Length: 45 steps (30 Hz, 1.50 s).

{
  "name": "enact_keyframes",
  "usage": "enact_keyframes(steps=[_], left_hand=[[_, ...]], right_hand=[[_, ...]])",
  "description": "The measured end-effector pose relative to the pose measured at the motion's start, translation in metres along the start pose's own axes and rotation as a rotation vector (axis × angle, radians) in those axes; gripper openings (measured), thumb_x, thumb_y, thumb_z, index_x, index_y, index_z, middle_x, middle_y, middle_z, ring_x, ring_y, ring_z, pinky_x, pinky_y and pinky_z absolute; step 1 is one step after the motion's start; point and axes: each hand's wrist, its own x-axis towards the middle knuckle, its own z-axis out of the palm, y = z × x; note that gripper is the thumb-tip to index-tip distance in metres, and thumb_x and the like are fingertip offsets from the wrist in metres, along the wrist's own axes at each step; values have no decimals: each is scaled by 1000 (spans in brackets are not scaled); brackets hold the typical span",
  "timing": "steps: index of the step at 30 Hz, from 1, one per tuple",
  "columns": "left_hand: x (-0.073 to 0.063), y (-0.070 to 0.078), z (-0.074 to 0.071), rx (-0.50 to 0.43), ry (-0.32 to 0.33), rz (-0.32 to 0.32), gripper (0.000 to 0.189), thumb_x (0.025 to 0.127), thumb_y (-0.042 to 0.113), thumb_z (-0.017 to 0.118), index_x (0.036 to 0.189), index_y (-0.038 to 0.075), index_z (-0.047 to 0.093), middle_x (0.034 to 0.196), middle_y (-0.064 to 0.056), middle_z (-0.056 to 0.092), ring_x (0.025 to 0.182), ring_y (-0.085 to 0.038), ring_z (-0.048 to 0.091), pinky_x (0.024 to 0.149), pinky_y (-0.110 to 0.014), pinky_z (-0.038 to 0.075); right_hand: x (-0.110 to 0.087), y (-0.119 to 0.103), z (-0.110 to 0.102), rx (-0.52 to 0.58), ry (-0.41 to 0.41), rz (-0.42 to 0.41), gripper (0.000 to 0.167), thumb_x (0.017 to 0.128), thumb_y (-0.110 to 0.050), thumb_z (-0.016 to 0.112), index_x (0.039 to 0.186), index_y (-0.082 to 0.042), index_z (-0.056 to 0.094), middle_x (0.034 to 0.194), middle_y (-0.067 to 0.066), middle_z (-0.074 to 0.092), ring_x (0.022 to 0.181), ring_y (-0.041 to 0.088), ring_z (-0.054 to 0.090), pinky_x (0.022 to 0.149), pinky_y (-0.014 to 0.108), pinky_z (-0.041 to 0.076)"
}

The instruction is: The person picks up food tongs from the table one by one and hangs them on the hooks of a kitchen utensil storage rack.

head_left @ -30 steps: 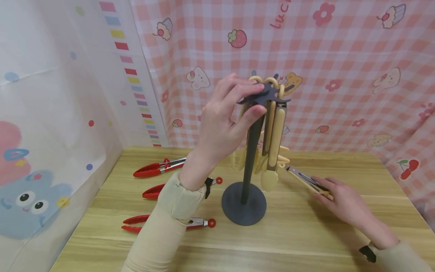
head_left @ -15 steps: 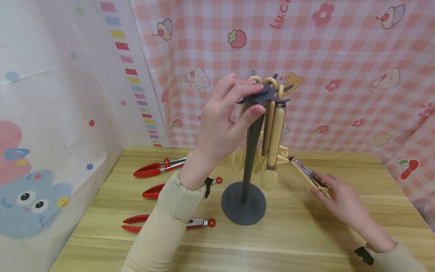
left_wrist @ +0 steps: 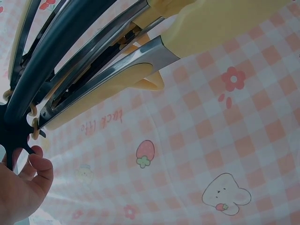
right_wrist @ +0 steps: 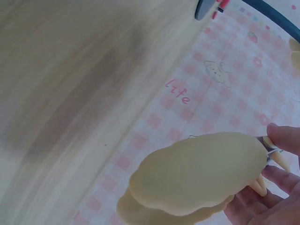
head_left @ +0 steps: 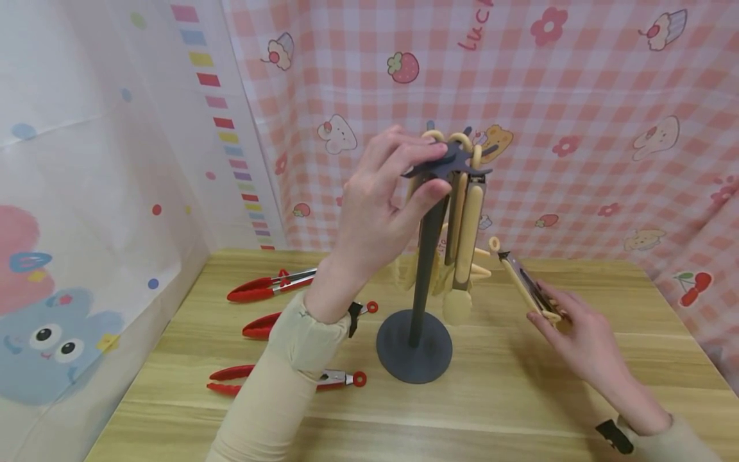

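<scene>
My left hand holds the hooked top of a dark upright stand, fingers over the hooks and thumb beneath. Several cream-yellow tongs hang by their rings from hooks on the stand's right and far side. Right of them, my right hand pinches another pair of cream-yellow tongs, tilted with the ring end up and away from me. In the right wrist view, the wide scalloped heads of these tongs point away from the fingers. The left wrist view shows the hanging tongs from below.
Red-tipped tongs lie on the wooden table left of the stand: one pair at the back, one in the middle, one in front. My left forearm partly covers them. A pink checked cloth hangs behind.
My right hand has lifted and tilted the cream-yellow tongs, so the ring end has risen and shifted slightly right. My left hand has stayed on the stand's top.
</scene>
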Motion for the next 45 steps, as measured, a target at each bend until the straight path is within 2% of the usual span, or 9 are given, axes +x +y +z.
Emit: enact_keyframes(steps=[4, 6, 14, 24, 26, 28, 32, 35, 45], left_hand=[[0, 1, -2, 0, -15, -19, 72, 102, 66, 41, 120, 4, 73, 117, -15, 70, 121, -28, 63, 102, -34, 54], [0, 1, -2, -1, -19, -23, 70, 102, 65, 43, 120, 4, 73, 117, -15, 70, 121, -28, 63, 102, -34, 54], [0, 0, -1, -5, -12, -8, 71, 102, 65, 42, 120, 3, 73, 117, -16, 70, 122, -29, 62, 105, -33, 53], [0, 1, -2, -8, -17, -15, 68, 101, 63, 45, 120, 4, 73, 117, -16, 70, 123, -29, 62, 107, -33, 53], [0, 1, -1, -9, -16, -13, 67, 101, 63, 45, 120, 4, 73, 117, -16, 70, 123, -29, 63, 107, -33, 53], [0, 0, -1, -9, -16, -13, 67, 101, 63, 45, 120, 4, 73, 117, -16, 70, 122, -29, 63, 107, -33, 53], [0, 0, -1, -3, -18, -14, 68, 102, 64, 44, 120, 5, 73, 116, -15, 70, 121, -29, 63, 105, -33, 54], [0, 1, -1, -1, -19, -15, 69, 102, 64, 44, 120, 5, 73, 116, -15, 70, 119, -28, 63, 103, -34, 54], [0, 1, -1, -2, -18, -20, 69, 102, 65, 43, 120, 5, 73, 116, -15, 70, 119, -28, 62, 101, -34, 55]], right_hand=[[2, -6, -1, 55, 51, 1, 63, 79, 2, 88, 138, -4, 67, 110, 23, 75, 101, -27, 43, 75, -5, 40], [3, -9, -3, 78, 71, 8, 64, 79, 3, 88, 139, -3, 66, 112, 23, 74, 106, -31, 42, 80, -7, 38], [7, -26, -9, 133, 145, 25, 66, 79, 8, 85, 141, -4, 65, 118, 25, 73, 107, -29, 47, 84, -7, 39], [12, -45, -15, 182, 224, 34, 69, 76, 13, 84, 141, -4, 65, 114, 25, 73, 104, -27, 53, 86, -6, 42], [13, -47, -16, 187, 235, 34, 70, 76, 14, 84, 141, -5, 66, 113, 15, 74, 104, -27, 54, 87, -6, 42], [14, -50, -17, 199, 242, 32, 71, 75, 15, 84, 141, -5, 66, 115, -2, 73, 104, -26, 56, 88, -5, 43], [14, -53, -18, 224, 262, 23, 74, 74, 17, 84, 141, -6, 66, 121, -32, 60, 105, -23, 58, 88, -4, 45], [15, -55, -19, 233, 280, 8, 73, 73, 17, 84, 140, -5, 67, 121, -36, 59, 105, -23, 59, 87, -4, 45], [16, -66, -20, 277, 307, -44, 69, 73, 16, 84, 138, 1, 66, 124, -33, 62, 110, -19, 61, 88, -2, 47]])
